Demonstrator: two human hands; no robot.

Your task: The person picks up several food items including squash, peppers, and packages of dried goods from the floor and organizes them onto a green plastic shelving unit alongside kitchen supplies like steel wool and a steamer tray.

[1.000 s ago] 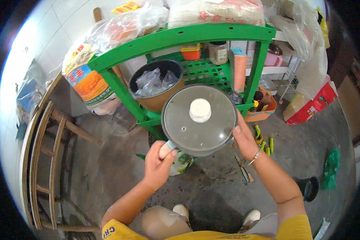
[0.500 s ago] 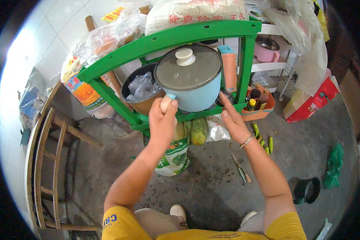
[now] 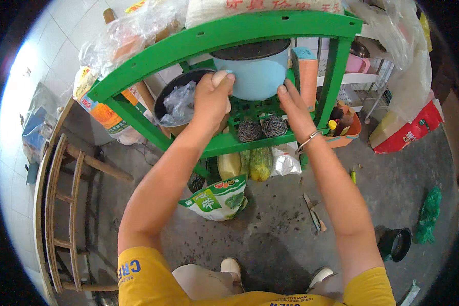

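A light blue saucepan [image 3: 257,76] with a dark lid is held inside the green plastic shelf rack [image 3: 204,33]; the rack's upper rail covers part of the lid. Wrapped round the pan's pale handle, my left hand [image 3: 212,99] is closed. My right hand [image 3: 296,108], with a bracelet at its wrist, presses the pan's right side, its fingers partly hidden behind the pan. Just below, two scouring balls [image 3: 249,131] lie on the rack's slotted shelf. To the left stands a dark pot [image 3: 163,97] with a crumpled clear plastic bag [image 3: 181,103] in it.
An orange box [image 3: 308,81] stands right of the pan, and an orange bin [image 3: 349,130] holds bottles. Under the rack are squashes [image 3: 260,164] and a green-and-white bag [image 3: 217,201]. A knife [image 3: 312,211] lies on the floor. A wooden ladder-like frame [image 3: 51,214] leans left.
Both hands have moved the saucepan forward, deeper into the rack under the upper rail. The scouring balls and slotted shelf now show below it. My view has shifted slightly.
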